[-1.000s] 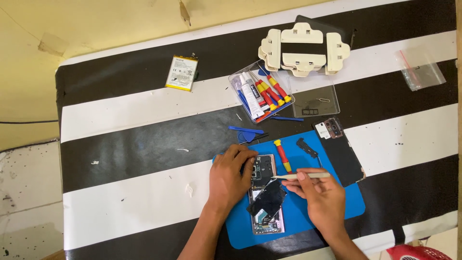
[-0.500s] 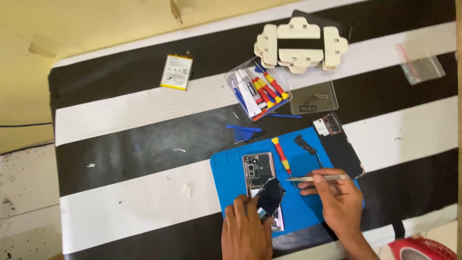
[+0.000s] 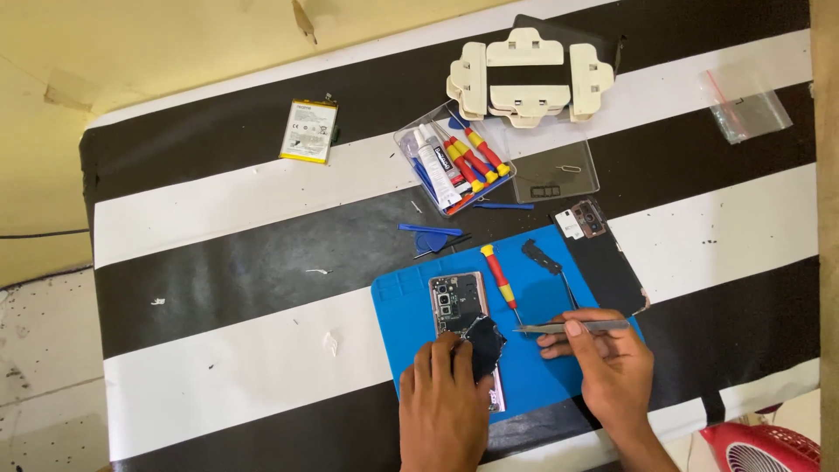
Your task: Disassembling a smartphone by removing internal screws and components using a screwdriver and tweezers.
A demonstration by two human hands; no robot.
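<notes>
Striped table (image 3: pixel 218 218), blue mat (image 3: pixel 404 306), battery (image 3: pixel 308 130), perhaps tool case (image 3: pixel 453 157)
</notes>
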